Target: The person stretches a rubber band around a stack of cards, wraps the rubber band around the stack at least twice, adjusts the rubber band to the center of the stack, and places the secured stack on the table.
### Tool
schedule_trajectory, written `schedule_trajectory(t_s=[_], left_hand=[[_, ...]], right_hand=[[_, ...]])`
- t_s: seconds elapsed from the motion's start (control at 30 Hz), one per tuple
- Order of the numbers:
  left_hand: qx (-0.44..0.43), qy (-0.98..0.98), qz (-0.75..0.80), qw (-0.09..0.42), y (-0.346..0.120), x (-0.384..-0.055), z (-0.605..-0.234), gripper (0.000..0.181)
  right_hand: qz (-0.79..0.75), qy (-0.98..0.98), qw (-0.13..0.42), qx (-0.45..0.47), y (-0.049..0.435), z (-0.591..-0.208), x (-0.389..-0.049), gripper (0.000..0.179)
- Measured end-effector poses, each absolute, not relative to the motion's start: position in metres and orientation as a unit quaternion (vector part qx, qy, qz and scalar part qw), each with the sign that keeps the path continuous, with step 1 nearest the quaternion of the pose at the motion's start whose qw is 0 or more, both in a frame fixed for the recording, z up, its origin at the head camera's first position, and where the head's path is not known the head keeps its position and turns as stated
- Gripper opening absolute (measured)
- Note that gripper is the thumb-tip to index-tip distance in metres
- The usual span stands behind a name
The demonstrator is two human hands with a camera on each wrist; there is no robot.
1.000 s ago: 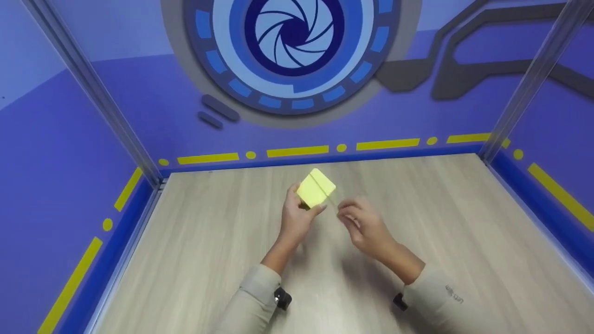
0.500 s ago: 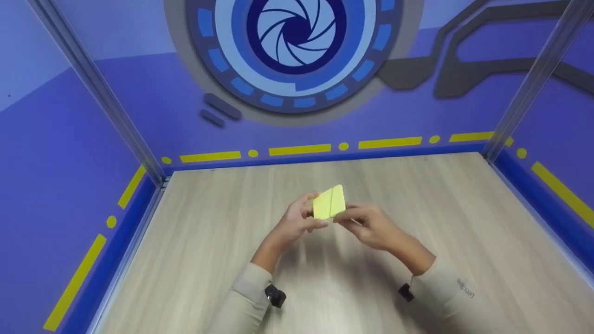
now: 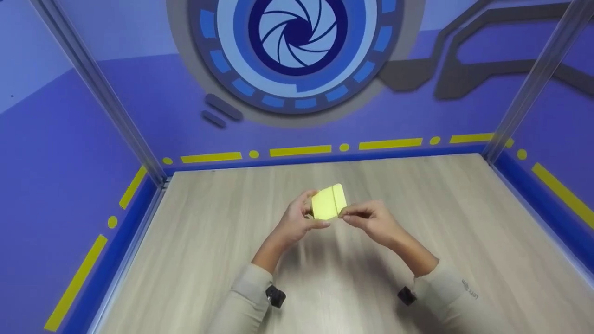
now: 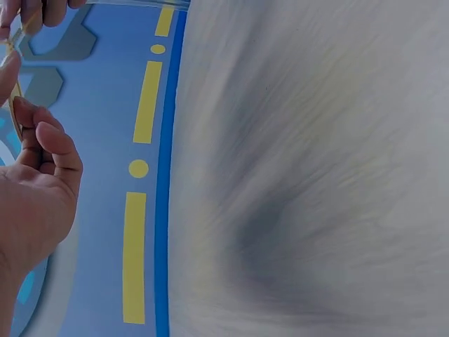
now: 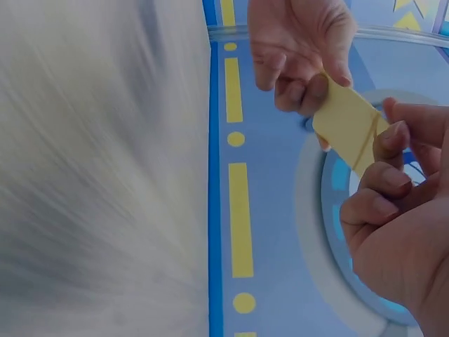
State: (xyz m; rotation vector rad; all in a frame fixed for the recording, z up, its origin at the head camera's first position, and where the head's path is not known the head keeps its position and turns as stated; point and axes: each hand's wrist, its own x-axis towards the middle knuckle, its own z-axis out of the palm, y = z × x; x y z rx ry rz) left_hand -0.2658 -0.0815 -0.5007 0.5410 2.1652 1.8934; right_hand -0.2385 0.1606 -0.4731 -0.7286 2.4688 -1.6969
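the yellow pad [image 3: 326, 203] sits between your hands, lifted over the wood-grain tabletop [image 3: 213, 232], near its middle, its broad face tipped up toward the head camera. its long axis looks to run crosswise, left hand [image 3: 293, 219] to right hand [image 3: 377, 223]; the tilt foreshortens it, so read that loosely. a thin band [image 3: 336, 201] crosses the face close to the right end, nearly straight away from you. your left thumb lies along the pad's near edge, other fingers curled behind its left end, gripping it. your right thumb and fingertips are pinched together at the near right corner, on what looks like the band's end, no visible gap. edges: tabletop's far edge lies beyond the pad, apart from it, with the back wall [image 3: 403, 111] rising behind. room: tabletop spreads wide either side; left side wall [image 3: 51, 157] and right side wall [image 3: 552, 134] stand well apart from both hands.
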Motion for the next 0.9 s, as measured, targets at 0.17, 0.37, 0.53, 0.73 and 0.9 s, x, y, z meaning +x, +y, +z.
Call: schedule_trajectory(t_s=[0.17, 0.37, 0.53, 0.73, 0.9], left_hand=[[0.192, 0.763, 0.607, 0.114, -0.078, -0.263, -0.500, 0.083], [0.239, 0.744, 0.603, 0.163, -0.075, -0.261, -0.498, 0.084], [0.268, 0.721, 0.612, 0.185, -0.075, -0.261, -0.499, 0.083], [0.293, 0.707, 0.612, 0.198, -0.076, -0.260, -0.500, 0.083], [0.307, 0.706, 0.606, 0.199, -0.075, -0.261, -0.502, 0.081]], right_hand=[[-0.545, 0.809, 0.084, -0.204, 0.168, -0.472, -0.243, 0.017], [-0.553, 0.804, 0.121, -0.183, 0.175, -0.468, -0.252, 0.018], [-0.566, 0.791, 0.134, -0.189, 0.177, -0.463, -0.255, 0.019], [-0.592, 0.765, 0.166, -0.191, 0.182, -0.463, -0.259, 0.028], [-0.634, 0.729, 0.188, -0.179, 0.188, -0.467, -0.267, 0.029]])
